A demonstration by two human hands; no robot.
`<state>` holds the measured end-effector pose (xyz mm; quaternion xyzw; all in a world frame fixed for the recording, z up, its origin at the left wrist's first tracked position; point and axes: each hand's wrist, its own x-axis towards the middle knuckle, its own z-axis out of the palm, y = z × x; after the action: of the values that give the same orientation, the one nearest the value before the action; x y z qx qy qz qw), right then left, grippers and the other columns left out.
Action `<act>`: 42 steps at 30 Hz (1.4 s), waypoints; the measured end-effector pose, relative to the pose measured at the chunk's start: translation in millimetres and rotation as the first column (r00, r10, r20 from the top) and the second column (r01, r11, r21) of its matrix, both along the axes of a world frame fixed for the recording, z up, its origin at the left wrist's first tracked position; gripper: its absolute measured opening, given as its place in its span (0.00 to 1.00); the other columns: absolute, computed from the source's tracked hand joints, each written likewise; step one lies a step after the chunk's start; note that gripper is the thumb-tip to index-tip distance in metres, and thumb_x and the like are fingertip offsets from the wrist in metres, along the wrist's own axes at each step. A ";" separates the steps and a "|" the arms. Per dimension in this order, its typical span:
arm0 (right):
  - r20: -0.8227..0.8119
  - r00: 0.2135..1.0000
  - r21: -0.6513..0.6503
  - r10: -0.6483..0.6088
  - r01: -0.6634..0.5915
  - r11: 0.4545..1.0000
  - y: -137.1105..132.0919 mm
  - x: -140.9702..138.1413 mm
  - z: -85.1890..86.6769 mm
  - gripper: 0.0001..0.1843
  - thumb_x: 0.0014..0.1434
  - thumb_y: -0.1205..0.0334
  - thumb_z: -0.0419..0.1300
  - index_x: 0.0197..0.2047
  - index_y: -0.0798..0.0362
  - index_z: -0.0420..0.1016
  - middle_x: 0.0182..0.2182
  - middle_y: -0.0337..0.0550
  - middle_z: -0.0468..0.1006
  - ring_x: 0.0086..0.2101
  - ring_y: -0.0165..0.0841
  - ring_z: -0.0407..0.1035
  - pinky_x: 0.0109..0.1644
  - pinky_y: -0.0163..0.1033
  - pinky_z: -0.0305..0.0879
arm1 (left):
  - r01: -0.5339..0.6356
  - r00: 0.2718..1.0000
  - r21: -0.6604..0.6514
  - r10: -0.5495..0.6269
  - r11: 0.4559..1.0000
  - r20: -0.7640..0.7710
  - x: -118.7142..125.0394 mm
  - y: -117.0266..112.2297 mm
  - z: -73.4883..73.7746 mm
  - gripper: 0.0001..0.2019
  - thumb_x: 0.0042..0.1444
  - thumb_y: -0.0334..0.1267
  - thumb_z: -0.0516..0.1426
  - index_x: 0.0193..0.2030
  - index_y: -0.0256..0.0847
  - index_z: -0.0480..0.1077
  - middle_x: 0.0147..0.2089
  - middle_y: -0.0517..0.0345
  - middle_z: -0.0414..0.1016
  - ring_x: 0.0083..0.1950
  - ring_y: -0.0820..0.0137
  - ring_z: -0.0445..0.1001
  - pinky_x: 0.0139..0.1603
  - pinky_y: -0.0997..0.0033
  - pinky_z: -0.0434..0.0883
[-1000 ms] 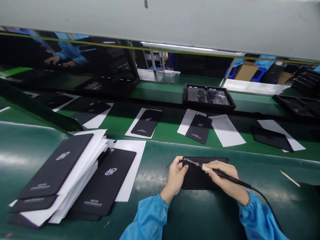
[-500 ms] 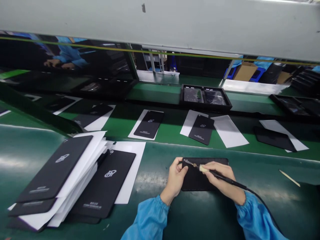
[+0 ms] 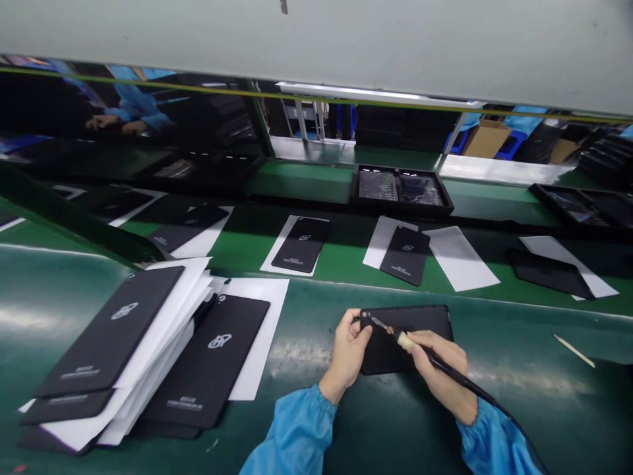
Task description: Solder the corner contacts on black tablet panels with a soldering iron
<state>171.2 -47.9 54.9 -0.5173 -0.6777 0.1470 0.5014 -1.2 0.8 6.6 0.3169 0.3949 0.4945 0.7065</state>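
Head view: near the far edge of the table (image 3: pixel 395 422) lies the black panel (image 3: pixel 410 320) — probably light and stiff, best held by its rim — one corner pinched by the left hand (image 3: pixel 346 349), the right hand (image 3: pixel 444 369) gripping a corded iron (image 3: pixel 405 341).

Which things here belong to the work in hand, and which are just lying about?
In use:
Corded tool, in the right hand
Black panel, held by the left hand

Seemingly lying about:
Pale stick
Black tray
Stack of panels and sheets, possibly related
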 end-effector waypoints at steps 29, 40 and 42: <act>0.217 0.975 0.208 0.043 -0.089 0.974 -10.3 -18.5 -13.0 0.21 0.57 0.77 0.59 0.51 0.49 0.76 0.35 0.46 0.82 0.35 0.37 0.79 0.39 0.40 0.79 | -0.005 1.000 0.053 0.006 0.999 -0.020 0.0 1.6 0.8 0.15 0.51 0.39 0.65 0.42 0.42 0.65 0.29 0.61 0.79 0.28 0.68 0.78 0.34 0.70 0.73; -0.012 0.998 0.147 -0.064 0.065 0.987 -13.7 25.0 -5.5 0.16 0.65 0.65 0.57 0.54 0.50 0.76 0.39 0.47 0.84 0.39 0.43 0.80 0.43 0.47 0.79 | -0.007 1.000 0.009 0.007 1.000 -0.003 -0.7 1.4 -2.2 0.18 0.50 0.41 0.67 0.43 0.42 0.64 0.33 0.58 0.81 0.32 0.65 0.80 0.35 0.70 0.74; 0.046 0.998 0.163 -0.044 0.036 0.986 -1.0 40.2 -7.2 0.17 0.66 0.66 0.56 0.57 0.49 0.74 0.39 0.46 0.84 0.39 0.41 0.80 0.44 0.46 0.78 | -0.008 1.000 0.007 0.008 1.000 -0.001 -0.4 1.7 -1.7 0.18 0.50 0.41 0.67 0.43 0.42 0.65 0.33 0.58 0.81 0.32 0.66 0.80 0.36 0.69 0.74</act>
<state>211.4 -48.9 47.7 -0.4916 -0.6893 0.0684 0.5277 -1.6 2.5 5.0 0.3179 0.3946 0.4986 0.7033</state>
